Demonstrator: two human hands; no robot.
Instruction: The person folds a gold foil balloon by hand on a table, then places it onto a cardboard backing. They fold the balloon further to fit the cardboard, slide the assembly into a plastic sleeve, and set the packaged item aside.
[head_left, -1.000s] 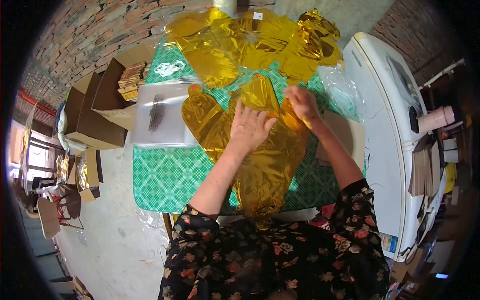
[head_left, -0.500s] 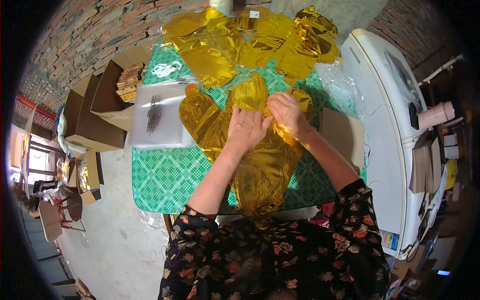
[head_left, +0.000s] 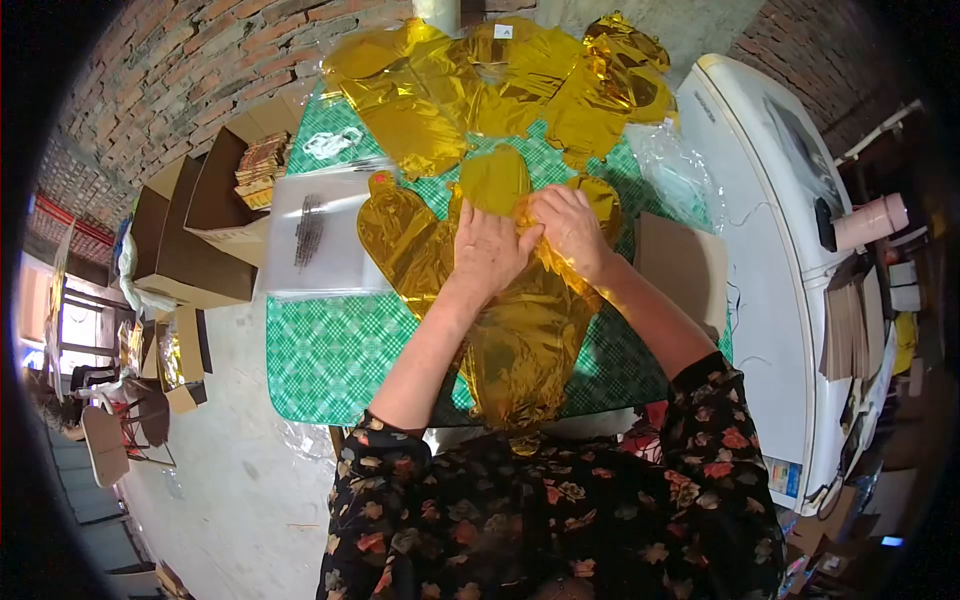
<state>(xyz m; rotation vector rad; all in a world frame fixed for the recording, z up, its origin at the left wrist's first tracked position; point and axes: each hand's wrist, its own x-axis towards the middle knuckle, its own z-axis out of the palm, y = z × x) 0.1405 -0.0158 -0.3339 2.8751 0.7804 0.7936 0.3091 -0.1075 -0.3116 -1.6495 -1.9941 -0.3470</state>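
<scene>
A large gold foil sheet with rounded lobes [head_left: 525,350] lies on the green checked tablecloth [head_left: 325,365], its lower end reaching past the table's front edge. My left hand [head_left: 490,248] rests flat on the foil's upper middle, fingers extended and thumb pointing right. Close beside it, my right hand [head_left: 570,230] has its fingers bent together on a bright crumpled part of the same foil. More gold foil pieces [head_left: 420,95] are spread along the table's far side.
Clear plastic bags [head_left: 325,235] lie at the table's left, below white string [head_left: 332,143]. Open cardboard boxes [head_left: 205,265] stand left of the table. Brown cardboard [head_left: 682,270] and clear wrap [head_left: 675,170] are on the right, beside a white appliance [head_left: 765,250].
My right hand has shifted slightly left and its fingers now lie lower over the foil. My left hand stays on the foil, its fingertips a little more bent. The view has shifted slightly.
</scene>
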